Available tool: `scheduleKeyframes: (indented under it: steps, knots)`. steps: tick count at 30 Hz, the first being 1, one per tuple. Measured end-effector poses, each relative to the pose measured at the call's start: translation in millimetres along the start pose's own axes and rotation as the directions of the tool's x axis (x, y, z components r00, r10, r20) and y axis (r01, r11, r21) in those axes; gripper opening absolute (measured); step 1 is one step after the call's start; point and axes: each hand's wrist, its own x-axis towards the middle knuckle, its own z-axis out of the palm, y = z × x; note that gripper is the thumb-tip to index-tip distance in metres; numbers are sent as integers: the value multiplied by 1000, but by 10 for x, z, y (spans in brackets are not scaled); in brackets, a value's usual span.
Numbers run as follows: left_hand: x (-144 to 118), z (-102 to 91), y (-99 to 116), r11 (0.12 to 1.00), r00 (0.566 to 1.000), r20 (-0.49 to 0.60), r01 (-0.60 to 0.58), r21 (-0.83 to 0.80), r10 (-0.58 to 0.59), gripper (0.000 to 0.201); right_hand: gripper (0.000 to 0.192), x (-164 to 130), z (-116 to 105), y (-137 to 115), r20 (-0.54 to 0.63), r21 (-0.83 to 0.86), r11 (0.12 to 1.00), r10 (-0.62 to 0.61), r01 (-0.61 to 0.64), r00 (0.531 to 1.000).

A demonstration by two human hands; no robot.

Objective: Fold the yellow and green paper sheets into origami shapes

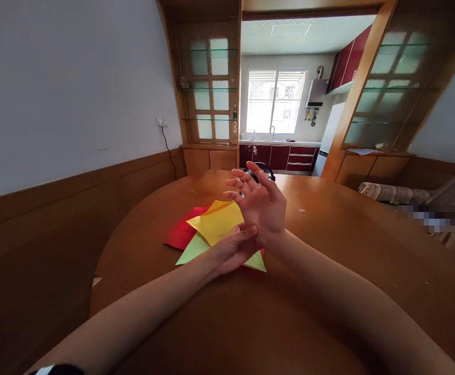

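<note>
My right hand [264, 209] is raised over the table, palm turned to the left, with its fingers spread and nothing in them. Around its wrist my left hand [237, 251] is closed, the thumb lying across the inner side. Behind and beneath both hands lie sheets of coloured paper. A yellow sheet [216, 223] is on top, tilted and partly covered by my hands. Under it are a light green sheet [195, 251] and a red sheet [181, 230], which sticks out to the left. Neither hand grips any paper.
The round brown wooden table [329, 224] fills the foreground. A small dark fan [265, 169] stands at its far side, mostly hidden by my right hand. A small ring-like object [301, 210] lies right of my hands. A rolled cushion [393, 192] is beyond the right edge.
</note>
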Motion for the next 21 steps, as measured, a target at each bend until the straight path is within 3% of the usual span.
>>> scheduleKeyframes:
  steps: [6, 10, 13, 18, 20, 21]
  knots:
    - [118, 225, -112, 973, 976, -208, -109, -201, 66, 29, 30, 296, -87, 99, -183, -66, 992, -114, 104, 976]
    - [238, 290, -117, 924, 902, -412, -260, -281, 128, 38, 26, 467, -104, 205, -310, -141, 968, -242, 207, 920]
    - [267, 270, -160, 919, 828, -549, -299, -256, 116, 44, 25, 525, -89, 307, -308, -161, 948, -311, 273, 899]
    - [227, 252, -152, 882, 802, -582, -365, -296, 136, 51, 12, 555, -8, 378, -430, -101, 961, -276, 258, 859]
    - [314, 213, -123, 877, 801, -590, -354, -326, 104, 55, 20, 523, 69, 359, -493, -66, 972, -227, 225, 840]
    - [418, 159, -141, 876, 801, -590, -352, -331, 99, 59, 24, 491, 122, 358, -494, -11, 987, -147, 163, 857]
